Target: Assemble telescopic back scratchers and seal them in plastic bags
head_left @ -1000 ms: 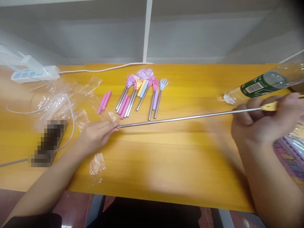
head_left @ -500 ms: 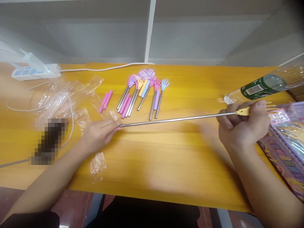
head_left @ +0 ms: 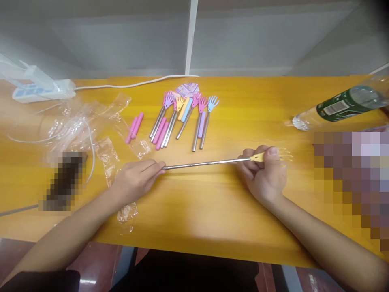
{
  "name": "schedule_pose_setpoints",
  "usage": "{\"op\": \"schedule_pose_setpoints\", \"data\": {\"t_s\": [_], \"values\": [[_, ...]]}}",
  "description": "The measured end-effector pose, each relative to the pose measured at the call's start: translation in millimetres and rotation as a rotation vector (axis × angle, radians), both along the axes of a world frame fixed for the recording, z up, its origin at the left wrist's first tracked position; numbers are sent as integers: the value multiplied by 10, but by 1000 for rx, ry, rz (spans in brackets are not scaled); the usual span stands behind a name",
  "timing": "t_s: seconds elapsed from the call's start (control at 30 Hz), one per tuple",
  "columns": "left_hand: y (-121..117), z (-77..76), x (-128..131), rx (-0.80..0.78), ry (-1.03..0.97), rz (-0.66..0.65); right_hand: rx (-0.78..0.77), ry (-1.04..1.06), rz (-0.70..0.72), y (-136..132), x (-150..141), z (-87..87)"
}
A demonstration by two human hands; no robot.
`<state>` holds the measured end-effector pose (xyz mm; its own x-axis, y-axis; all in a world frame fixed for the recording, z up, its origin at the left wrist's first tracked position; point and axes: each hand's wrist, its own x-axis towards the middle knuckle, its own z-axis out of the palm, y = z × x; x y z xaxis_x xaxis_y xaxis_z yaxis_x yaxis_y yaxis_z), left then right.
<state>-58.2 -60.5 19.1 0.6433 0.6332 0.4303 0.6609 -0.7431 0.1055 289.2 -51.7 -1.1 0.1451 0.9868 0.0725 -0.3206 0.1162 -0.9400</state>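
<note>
A telescopic back scratcher [head_left: 206,163] with a yellow claw head is held level above the table between my two hands. My left hand [head_left: 138,176] pinches the end of its metal rod. My right hand [head_left: 264,174] is closed round the yellow head, whose prongs stick out past the thumb. Behind the rod lie several collapsed back scratchers, among them one with a blue head [head_left: 212,103] and one with an orange head [head_left: 179,104]. Loose handle sleeves lie among them, including a purple sleeve [head_left: 201,125]. Two pink sleeves [head_left: 134,127] rest farther left.
Crumpled clear plastic wrappers [head_left: 73,125] spread over the left side, near a power strip [head_left: 45,91] and a blurred dark object [head_left: 65,180]. A bottle with a green label [head_left: 337,104] lies at the right, above a blurred purple package [head_left: 355,178]. Small purple cards [head_left: 187,90] lie at the back.
My right hand has moved left toward my left hand, and the rod between them has become shorter. My left hand has shifted slightly right, still gripping the rod's end.
</note>
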Motion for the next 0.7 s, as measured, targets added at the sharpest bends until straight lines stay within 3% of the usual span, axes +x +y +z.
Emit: {"op": "schedule_pose_setpoints", "data": {"t_s": [0.13, 0.3, 0.4, 0.5, 0.7], "values": [[-47, 19, 33, -20, -2, 4, 3, -3, -53, -54, -44, 25], [-203, 21, 225, -131, -37, -12, -19, -29, 131, -289, -223, -37], [-338, -20, 388, -200, -108, -44, -32, -210, 264, -468, -362, -93], [-478, -60, 539, -243, -149, -147, 81, -373, 456, -625, -484, -89], [-569, -86, 626, -214, -227, -161, 295, -409, 554, -686, -512, -77]]}}
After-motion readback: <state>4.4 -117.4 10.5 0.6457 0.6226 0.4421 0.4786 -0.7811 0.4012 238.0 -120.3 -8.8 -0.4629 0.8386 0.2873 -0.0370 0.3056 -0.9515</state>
